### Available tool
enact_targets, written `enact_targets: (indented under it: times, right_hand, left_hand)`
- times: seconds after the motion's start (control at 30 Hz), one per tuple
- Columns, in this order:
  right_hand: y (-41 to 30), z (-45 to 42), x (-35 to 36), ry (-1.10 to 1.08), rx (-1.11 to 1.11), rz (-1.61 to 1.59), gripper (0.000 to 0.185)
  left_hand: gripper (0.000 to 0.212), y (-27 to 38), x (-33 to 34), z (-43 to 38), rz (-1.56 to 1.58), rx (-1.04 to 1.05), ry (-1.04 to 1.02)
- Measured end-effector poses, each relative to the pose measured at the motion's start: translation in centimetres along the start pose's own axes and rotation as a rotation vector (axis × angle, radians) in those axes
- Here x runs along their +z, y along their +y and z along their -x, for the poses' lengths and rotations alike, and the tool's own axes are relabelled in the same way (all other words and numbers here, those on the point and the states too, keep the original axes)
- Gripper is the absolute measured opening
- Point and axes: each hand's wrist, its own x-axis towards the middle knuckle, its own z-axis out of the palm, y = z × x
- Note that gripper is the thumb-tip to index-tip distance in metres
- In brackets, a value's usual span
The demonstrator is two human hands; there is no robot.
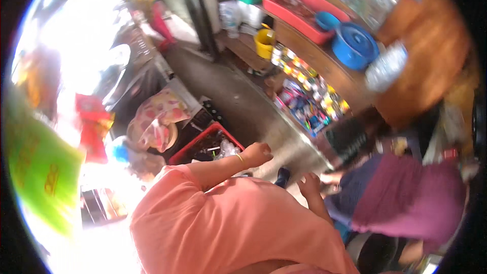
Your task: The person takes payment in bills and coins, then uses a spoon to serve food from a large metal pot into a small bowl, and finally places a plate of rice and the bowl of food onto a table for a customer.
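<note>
My left hand (258, 155), with a thin yellow bangle at the wrist, is held in front of my salmon-coloured shirt (243, 220). Its fingers are curled in, and no object shows in it. Just beyond its wrist stands a red plastic tray (179, 156) holding clear plastic and small litter. My right hand (310, 184) hangs low at my right side, fingers loosely bent and a little apart, with nothing visible in it. Below, between the hands, a dark shoe (282, 177) shows on the grey floor (236, 102).
A person in a purple top (414, 194) bends close at my right. A wooden counter (426, 64) bears a red basin (266, 0), a blue lidded pot (355, 45) and a plastic bottle (388, 66). A yellow mug (264, 43) stands lower. At left, a patterned cloth (158, 112) covers something.
</note>
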Motion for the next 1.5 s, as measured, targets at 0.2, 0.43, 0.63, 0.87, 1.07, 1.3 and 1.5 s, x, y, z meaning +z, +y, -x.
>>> enact_targets:
  times: [0.2, 0.43, 0.63, 0.87, 1.07, 1.3, 1.5]
  right_hand:
    - [4.6, -13.5, -7.0, 0.086, -0.305, 0.009, 0.013]
    - [-1.5, -26.0, -12.0, -0.006, -0.602, 0.044, 0.017]
    - [-12.7, -31.3, -11.2, -0.155, -0.794, 0.133, 0.023]
    - [-20.7, -45.4, -14.0, -0.481, -0.592, 0.220, 0.040]
    - [-29.2, -49.5, -13.6, -0.279, -0.759, 0.599, 0.045]
    - [-41.1, -61.2, -10.1, -0.387, -1.027, 0.691, 0.056]
    - [-56.6, -69.7, -8.4, -0.528, -0.997, 0.255, 0.066]
  left_hand:
    - [0.039, 0.0, -3.9, 0.4, -0.097, -0.343, 0.273]
    - [0.040, -2.9, -2.3, 3.6, 0.013, -0.650, 0.458]
    - [0.034, -7.2, -0.8, 0.7, 0.105, -0.687, 0.594]
    - [0.028, -14.4, -8.8, -8.9, 0.117, -0.515, 0.888]
    - [0.032, -12.0, -24.4, -10.5, 0.043, -0.440, 1.242]
    - [0.032, -12.9, -38.3, -14.3, -0.028, -0.446, 1.513]
    - [0.059, -17.6, -48.1, -16.4, -0.105, -0.650, 1.677]
